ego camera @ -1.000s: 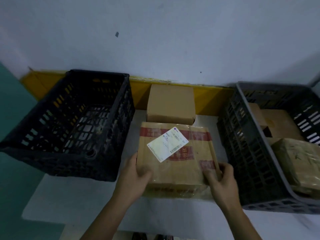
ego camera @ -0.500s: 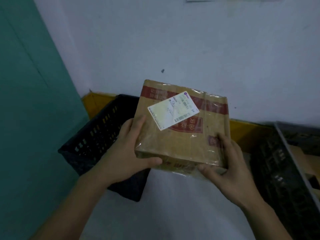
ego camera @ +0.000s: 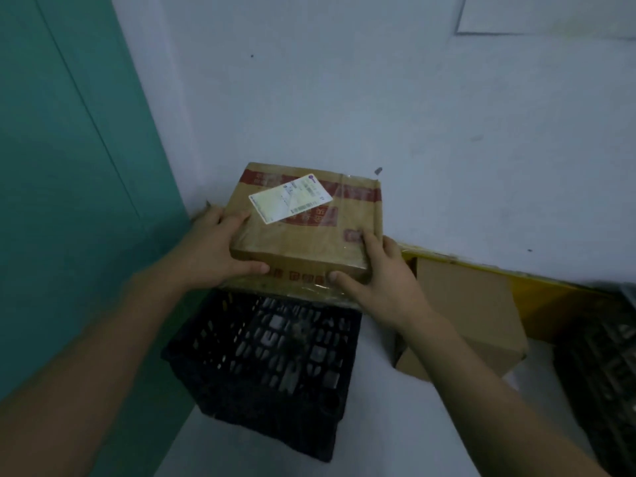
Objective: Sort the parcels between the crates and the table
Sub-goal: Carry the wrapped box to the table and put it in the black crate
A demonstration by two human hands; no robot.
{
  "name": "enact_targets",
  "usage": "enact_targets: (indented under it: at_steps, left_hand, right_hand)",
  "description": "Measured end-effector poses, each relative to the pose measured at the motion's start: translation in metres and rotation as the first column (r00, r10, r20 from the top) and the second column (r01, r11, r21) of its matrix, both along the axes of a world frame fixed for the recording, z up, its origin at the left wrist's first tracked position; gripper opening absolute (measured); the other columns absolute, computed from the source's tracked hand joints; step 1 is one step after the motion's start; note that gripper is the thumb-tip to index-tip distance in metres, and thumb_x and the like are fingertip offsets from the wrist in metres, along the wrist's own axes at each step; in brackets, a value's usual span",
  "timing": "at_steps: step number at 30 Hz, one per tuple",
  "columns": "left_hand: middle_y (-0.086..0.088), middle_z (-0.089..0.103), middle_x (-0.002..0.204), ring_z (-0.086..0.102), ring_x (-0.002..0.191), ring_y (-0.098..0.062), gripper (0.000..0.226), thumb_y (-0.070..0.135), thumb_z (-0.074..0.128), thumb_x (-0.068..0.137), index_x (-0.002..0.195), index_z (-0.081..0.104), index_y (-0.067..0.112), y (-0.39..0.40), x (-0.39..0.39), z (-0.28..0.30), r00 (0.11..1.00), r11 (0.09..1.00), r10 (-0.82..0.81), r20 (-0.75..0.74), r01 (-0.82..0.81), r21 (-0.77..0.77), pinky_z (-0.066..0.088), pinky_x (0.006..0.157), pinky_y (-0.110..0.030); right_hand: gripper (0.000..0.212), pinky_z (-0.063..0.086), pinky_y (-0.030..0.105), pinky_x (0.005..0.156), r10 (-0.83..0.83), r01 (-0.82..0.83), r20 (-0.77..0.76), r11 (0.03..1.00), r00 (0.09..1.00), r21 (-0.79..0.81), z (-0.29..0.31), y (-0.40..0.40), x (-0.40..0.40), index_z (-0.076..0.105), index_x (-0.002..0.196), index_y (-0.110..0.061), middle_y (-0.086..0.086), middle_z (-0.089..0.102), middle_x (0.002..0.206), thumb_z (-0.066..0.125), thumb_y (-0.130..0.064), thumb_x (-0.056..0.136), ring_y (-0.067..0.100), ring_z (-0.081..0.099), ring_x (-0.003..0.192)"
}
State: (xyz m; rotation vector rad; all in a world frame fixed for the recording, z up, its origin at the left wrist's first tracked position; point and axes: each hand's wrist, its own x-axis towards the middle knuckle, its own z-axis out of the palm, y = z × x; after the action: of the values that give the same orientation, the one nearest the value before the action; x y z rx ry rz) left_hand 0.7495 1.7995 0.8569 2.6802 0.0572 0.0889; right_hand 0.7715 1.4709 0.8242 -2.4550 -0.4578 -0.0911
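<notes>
Parcel has moved left off the table, now held in the air over the far rim of the black crate. Left hand grasps its left edge, right hand its near right corner. Crate interior below is open. Plain box sits just right, second crate at the right edge.

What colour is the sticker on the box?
White, with tiny print and a barcode: the label on the parcel, head view.
</notes>
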Motion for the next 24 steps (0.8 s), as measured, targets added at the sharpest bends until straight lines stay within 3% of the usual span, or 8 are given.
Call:
enact_targets:
  at_steps: [3, 8, 14, 20, 24]
  left_hand:
    - [-0.008, 0.027, 0.167, 0.037, 0.150, -0.033, 0.154, 0.112, 0.056, 0.040, 0.169, 0.020, 0.034, 0.017, 0.034, -0.018, 0.995, 0.996, -0.031, -0.091, 0.039, 0.082, 0.041, 0.122, -0.053]
    - [-0.008, 0.030, 0.160, 0.036, 0.147, -0.034, 0.140, 0.104, 0.057, 0.052, 0.168, 0.015, 0.038, 0.024, 0.066, -0.060, 0.989, 0.986, -0.082, -0.124, 0.099, 0.138, 0.040, 0.120, -0.055]
    - [-0.007, 0.033, 0.159, 0.035, 0.146, -0.033, 0.135, 0.104, 0.057, 0.056, 0.167, 0.014, 0.040, 0.027, 0.090, -0.090, 0.982, 0.981, -0.135, -0.133, 0.151, 0.120, 0.040, 0.119, -0.054]
    - [-0.012, 0.010, 0.177, -0.003, 0.164, -0.035, 0.137, 0.108, 0.050, 0.059, 0.170, 0.009, 0.037, 0.036, 0.104, -0.124, 0.965, 0.967, -0.140, -0.221, 0.181, 0.177, 0.019, 0.130, -0.061]
    - [-0.006, -0.001, 0.179, -0.009, 0.164, -0.035, 0.132, 0.108, 0.043, 0.064, 0.170, 0.011, 0.035, 0.031, 0.112, -0.147, 0.957, 0.939, -0.157, -0.243, 0.221, 0.263, 0.018, 0.130, -0.062]
  right_hand:
    - [0.116, 0.050, 0.039, 0.113, -0.038, 0.033, -0.076, 0.997, 0.996, -0.073, -0.019, 0.026, 0.016, 0.006, 0.173, -0.027, 0.003, 0.021, 0.172, 0.064, -0.081, 0.089, 0.031, 0.052, 0.142]
    - [0.122, 0.049, 0.045, 0.119, -0.112, 0.070, -0.189, 0.974, 0.976, -0.214, -0.048, 0.039, 0.032, -0.004, 0.172, -0.030, 0.007, 0.015, 0.174, 0.069, -0.078, 0.088, 0.034, 0.048, 0.146]
    - [0.118, 0.049, 0.048, 0.118, -0.212, 0.158, -0.185, 0.950, 0.960, -0.269, -0.067, 0.037, 0.035, 0.001, 0.171, -0.031, 0.008, 0.027, 0.165, 0.067, -0.080, 0.087, 0.032, 0.044, 0.145]
    - [0.107, 0.036, 0.053, 0.127, -0.232, 0.153, -0.155, 0.902, 0.960, -0.403, -0.083, 0.054, 0.045, 0.012, 0.170, -0.025, 0.012, 0.029, 0.164, 0.064, -0.077, 0.092, 0.035, 0.028, 0.154]
    - [0.101, 0.033, 0.053, 0.128, -0.244, 0.167, -0.133, 0.889, 0.961, -0.427, -0.101, 0.058, 0.044, 0.015, 0.168, -0.026, 0.013, 0.022, 0.165, 0.064, -0.075, 0.093, 0.036, 0.020, 0.156]
